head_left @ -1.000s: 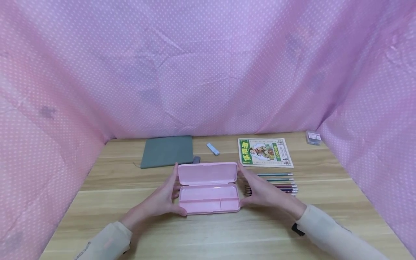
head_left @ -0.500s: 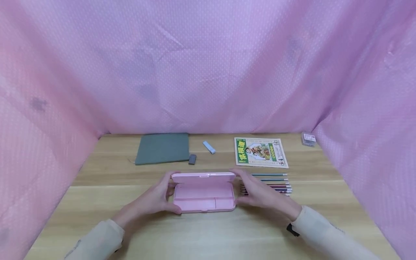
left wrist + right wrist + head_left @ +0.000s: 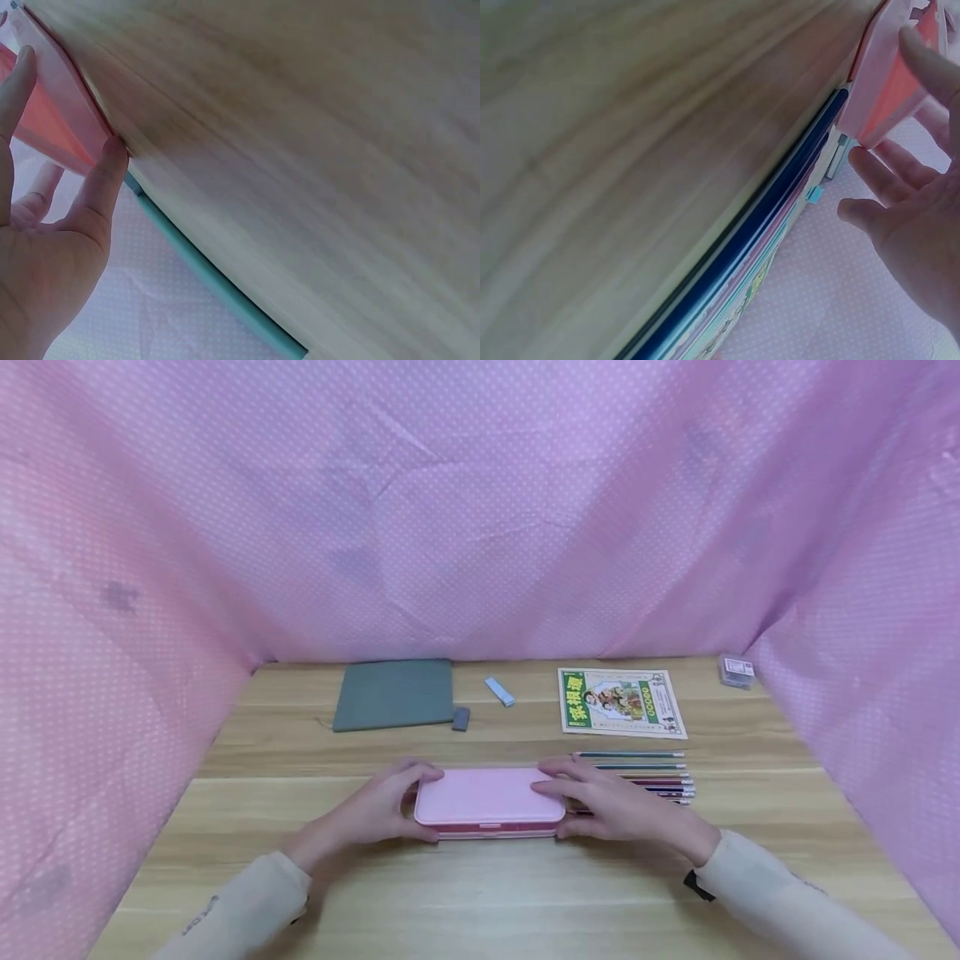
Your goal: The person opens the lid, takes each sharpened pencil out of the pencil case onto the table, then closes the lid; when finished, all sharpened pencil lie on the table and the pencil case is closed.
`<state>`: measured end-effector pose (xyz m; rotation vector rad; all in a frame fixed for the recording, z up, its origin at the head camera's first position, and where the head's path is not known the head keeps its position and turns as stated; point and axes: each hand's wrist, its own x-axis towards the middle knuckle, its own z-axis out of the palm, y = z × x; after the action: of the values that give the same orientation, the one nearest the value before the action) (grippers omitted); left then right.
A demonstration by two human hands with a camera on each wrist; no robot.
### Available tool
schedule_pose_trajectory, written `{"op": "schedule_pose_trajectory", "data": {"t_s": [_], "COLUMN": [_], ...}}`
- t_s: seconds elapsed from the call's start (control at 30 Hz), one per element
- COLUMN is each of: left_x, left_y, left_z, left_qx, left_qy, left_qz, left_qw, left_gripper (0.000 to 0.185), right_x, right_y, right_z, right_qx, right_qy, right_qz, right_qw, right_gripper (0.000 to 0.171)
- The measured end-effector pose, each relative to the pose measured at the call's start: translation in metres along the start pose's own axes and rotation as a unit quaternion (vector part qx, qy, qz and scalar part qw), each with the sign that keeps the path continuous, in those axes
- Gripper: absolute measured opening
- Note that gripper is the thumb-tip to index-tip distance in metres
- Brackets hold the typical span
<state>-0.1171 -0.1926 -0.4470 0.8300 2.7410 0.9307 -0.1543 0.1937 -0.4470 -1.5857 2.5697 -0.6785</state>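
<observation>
A pink pencil case (image 3: 489,797) lies closed on the wooden table (image 3: 480,893), in front of me. My left hand (image 3: 405,806) grips its left end, fingers over the lid and thumb at the front edge. My right hand (image 3: 579,806) grips the right end the same way, with fingers lying on the lid. The left wrist view shows the left hand (image 3: 52,225) with its thumb against the pink case (image 3: 56,105). In the right wrist view the right hand (image 3: 907,202) holds the case (image 3: 881,82) beside a row of coloured pencils (image 3: 757,232).
Several coloured pencils (image 3: 645,774) lie right of the case, partly under my right hand. At the back lie a green-covered booklet (image 3: 619,702), a grey pouch (image 3: 393,693), a dark grey eraser (image 3: 461,718), a blue eraser (image 3: 499,691) and a small box (image 3: 736,670). Pink dotted cloth (image 3: 480,510) walls three sides.
The lid of the pink case stood open a second ago, was half lowered, and now lies shut. Both hands stayed at the ends, fingers moving onto the lid.
</observation>
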Motion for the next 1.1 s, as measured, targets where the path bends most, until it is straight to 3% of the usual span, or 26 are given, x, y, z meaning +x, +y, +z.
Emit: {"op": "schedule_pose_trajectory", "data": {"t_s": [0.33,0.63,1.1], "left_x": [0.003,0.006,0.007], "left_y": [0.002,0.004,0.008], "left_z": [-0.001,-0.004,-0.001], "left_qx": [0.025,0.015,0.033], "left_qy": [-0.013,-0.034,-0.014], "left_qz": [0.021,0.004,-0.003], "left_qw": [0.9994,0.9993,0.9994], "left_gripper": [0.085,0.083,0.078], "right_x": [0.006,0.011,0.018], "right_y": [-0.004,-0.005,-0.015], "right_z": [-0.006,-0.004,0.002], "right_qx": [0.019,-0.005,-0.005], "right_qy": [-0.045,-0.034,-0.039], "right_qz": [0.073,0.069,0.092], "right_qw": [0.996,0.997,0.995], "right_gripper": [0.061,0.06,0.06]}}
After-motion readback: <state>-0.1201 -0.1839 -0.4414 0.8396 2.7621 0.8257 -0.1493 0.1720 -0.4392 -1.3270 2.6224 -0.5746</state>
